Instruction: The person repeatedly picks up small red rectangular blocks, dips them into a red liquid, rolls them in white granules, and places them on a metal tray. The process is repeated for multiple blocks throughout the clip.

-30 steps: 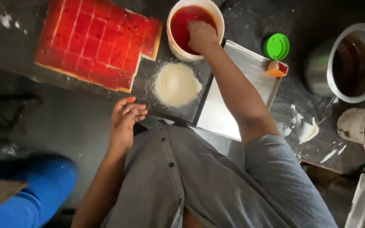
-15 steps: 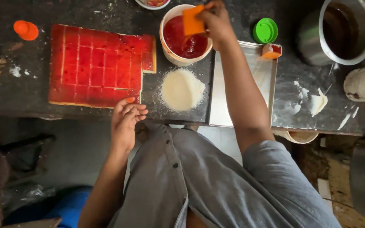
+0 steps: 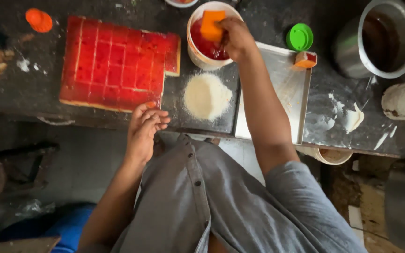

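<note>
My right hand point(image 3: 236, 38) holds an orange square piece of cake point(image 3: 212, 25) over a white tub of red liquid point(image 3: 206, 47) at the back of the dark worktop. My left hand point(image 3: 145, 127) rests at the worktop's front edge, fingers together, its tips touching the corner of a large slab of cake point(image 3: 118, 65) glazed red and scored into squares. A round heap of pale crumbs point(image 3: 207, 96) lies between the slab and a metal tray point(image 3: 277, 98). One coated cake piece point(image 3: 305, 59) sits on the tray's far corner.
A green lid point(image 3: 300, 36) lies beyond the tray. A large steel pot point(image 3: 380, 40) stands at the back right, with a smeared white container point(image 3: 404, 100) near it. An orange cap point(image 3: 39, 19) sits at the far left. White smears point(image 3: 348, 119) mark the worktop's right part.
My right hand has lifted out of the red liquid with the orange piece now showing above the tub. The left hand has stayed at the worktop's edge.
</note>
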